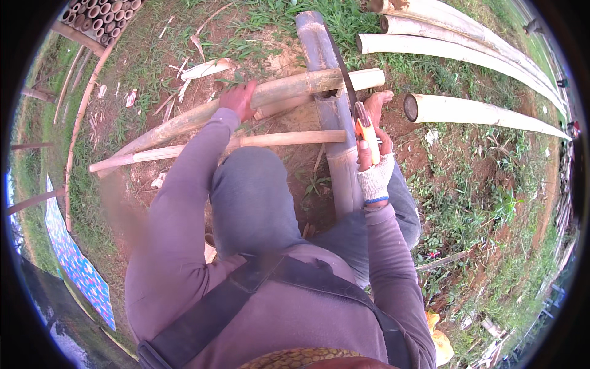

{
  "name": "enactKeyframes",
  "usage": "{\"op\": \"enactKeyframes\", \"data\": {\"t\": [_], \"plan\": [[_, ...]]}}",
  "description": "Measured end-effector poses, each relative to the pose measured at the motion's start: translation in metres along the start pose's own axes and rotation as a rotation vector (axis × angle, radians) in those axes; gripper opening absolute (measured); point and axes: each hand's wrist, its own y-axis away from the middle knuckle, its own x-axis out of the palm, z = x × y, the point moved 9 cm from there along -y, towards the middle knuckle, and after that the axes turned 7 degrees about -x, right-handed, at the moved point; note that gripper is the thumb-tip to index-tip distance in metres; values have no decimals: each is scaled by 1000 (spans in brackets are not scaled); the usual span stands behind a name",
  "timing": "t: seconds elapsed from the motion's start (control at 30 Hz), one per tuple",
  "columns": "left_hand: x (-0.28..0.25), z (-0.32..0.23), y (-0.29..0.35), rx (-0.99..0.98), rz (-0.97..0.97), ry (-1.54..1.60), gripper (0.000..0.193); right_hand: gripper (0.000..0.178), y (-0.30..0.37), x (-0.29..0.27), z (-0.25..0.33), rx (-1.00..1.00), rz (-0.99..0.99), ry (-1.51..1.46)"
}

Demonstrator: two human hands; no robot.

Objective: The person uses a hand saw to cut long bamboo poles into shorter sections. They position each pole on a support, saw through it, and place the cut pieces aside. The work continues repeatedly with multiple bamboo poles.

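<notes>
My bare left hand (pixel 238 99) is wrapped round a bamboo pole (pixel 289 88), whose right end lies across a thick grey bamboo log (pixel 345 178). My right hand (pixel 376 154), in a white knit glove with bare fingers, grips a handsaw (pixel 366 134) by its orange handle. The saw's dark blade points away from me, right beside the pole's cut end; I cannot tell whether it touches. A second, paler bamboo piece (pixel 369 78) shows behind the pole. Nearer me, a thin bamboo strip (pixel 289 139) also rests on the log.
Several long bamboo poles (pixel 455 49) lie at the far right, one pole (pixel 479 114) nearer. Stacked cut bamboo tubes (pixel 101 21) stand far left, near a patterned blue sheet (pixel 77 264). A bare foot (pixel 376 103) is just beyond the saw. Bamboo scraps (pixel 208 69) litter the soil.
</notes>
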Motion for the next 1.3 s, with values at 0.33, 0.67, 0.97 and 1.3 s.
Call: {"op": "enactKeyframes", "data": {"t": [0.33, 0.67, 0.97, 1.3], "plan": [[-12, -58, -15, 107, -73, 31, 84, 50, -34, -28, 25, -72, 3, 109], [-11, -101, -44, 171, 79, 113, 68, 49, -43, -27, 61, -4, 53, 160], [-15, -100, -40, 175, 44, 115, 60, 51, 8, -72, 76, -65, 138, 275], [-26, -94, -36, 147, 48, 124, 59, 47, -16, -51, 69, 136, 109, 142]]}}
